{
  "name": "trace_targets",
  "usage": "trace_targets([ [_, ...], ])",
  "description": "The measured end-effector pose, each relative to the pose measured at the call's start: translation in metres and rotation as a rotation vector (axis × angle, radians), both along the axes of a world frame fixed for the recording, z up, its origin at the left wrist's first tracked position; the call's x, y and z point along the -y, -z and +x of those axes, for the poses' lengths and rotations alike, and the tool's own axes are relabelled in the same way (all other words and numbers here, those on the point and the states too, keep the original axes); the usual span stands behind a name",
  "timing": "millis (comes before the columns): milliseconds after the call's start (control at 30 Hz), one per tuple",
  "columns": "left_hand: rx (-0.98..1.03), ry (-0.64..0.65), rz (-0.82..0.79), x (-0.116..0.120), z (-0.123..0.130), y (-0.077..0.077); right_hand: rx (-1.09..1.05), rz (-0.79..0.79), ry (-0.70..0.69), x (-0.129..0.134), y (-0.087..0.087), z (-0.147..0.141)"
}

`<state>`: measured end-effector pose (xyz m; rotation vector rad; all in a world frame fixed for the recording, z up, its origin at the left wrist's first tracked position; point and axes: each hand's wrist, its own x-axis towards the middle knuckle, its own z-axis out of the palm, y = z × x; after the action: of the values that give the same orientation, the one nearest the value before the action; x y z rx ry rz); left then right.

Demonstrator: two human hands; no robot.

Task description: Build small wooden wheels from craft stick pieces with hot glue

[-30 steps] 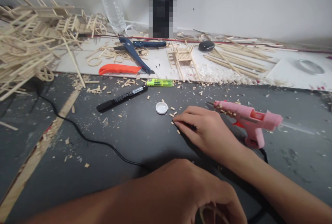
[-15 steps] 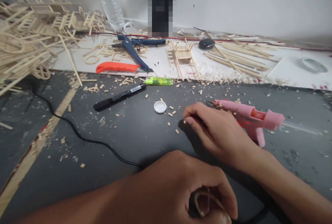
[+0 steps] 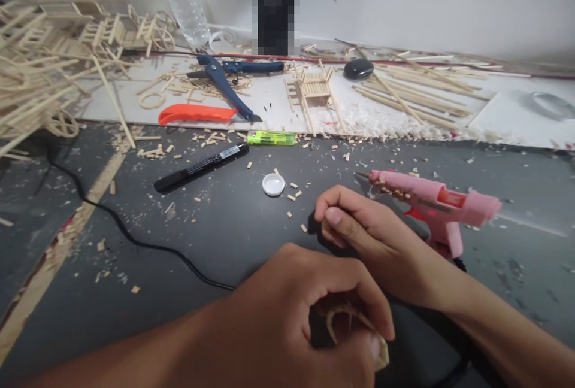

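Observation:
My left hand (image 3: 309, 310), low in the middle, is closed on a pale wooden ring (image 3: 381, 355), thumb and forefinger pinching its edge. Fingers cover much of the ring. Further out, my right hand (image 3: 368, 226) is closed, with the thumb pressed against the curled forefinger; whatever lies between the fingertips is hidden. A pink hot glue gun (image 3: 431, 202) lies on its side just beyond the right hand, a clear glue stick out of its back. Left of that hand are a white bottle cap (image 3: 273, 184) and several small cut wood pieces (image 3: 291, 197).
Along the back lie a black marker (image 3: 202, 166), green lighter (image 3: 272, 138), orange cutter (image 3: 197, 114), blue-handled pliers (image 3: 229, 88), a small wooden chair-like frame (image 3: 315, 91) and thin sticks (image 3: 413, 97). Wooden models (image 3: 40, 64) crowd the left. A black cable (image 3: 135, 241) crosses the table.
My right hand's fingers have curled in and its thumb has turned toward me. My left hand has risen slightly, and more of the ring's lower edge shows. The view has shifted slightly.

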<state>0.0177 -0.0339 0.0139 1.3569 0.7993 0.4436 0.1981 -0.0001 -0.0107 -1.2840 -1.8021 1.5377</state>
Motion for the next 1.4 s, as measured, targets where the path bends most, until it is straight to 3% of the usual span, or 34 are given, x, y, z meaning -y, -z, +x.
trace_targets([
  [133, -0.002, 0.037, -0.037, -0.005, 0.000, 0.000, -0.008, 0.008, 0.047, 0.000, 0.006, 0.001],
  [300, -0.010, 0.042, -0.025, -0.006, -0.001, 0.000, 0.340, 0.392, -0.010, -0.009, 0.012, -0.004],
  [533, 0.084, 0.163, -0.011, -0.002, -0.002, 0.004, 0.390, 0.582, -0.176, -0.014, 0.017, -0.017],
  [833, 0.094, 0.112, -0.022, 0.004, -0.001, 0.004, 0.480, 0.640, -0.251, -0.022, 0.011, -0.030],
  [1000, 0.066, 0.077, -0.001, 0.001, -0.002, -0.004, 0.417, 0.583, -0.169, -0.019, -0.012, -0.031],
  [1133, 0.109, -0.073, 0.105, 0.000, -0.003, -0.006, 0.076, 0.280, 0.119, -0.005, -0.031, -0.012],
  [1267, 0.168, -0.288, 0.249, 0.000, -0.006, 0.000, -0.290, -0.007, 0.363, 0.008, -0.027, 0.010],
  [1400, 0.179, -0.430, 0.209, -0.003, -0.008, 0.006, -0.465, -0.130, 0.410, 0.016, -0.019, 0.017],
])
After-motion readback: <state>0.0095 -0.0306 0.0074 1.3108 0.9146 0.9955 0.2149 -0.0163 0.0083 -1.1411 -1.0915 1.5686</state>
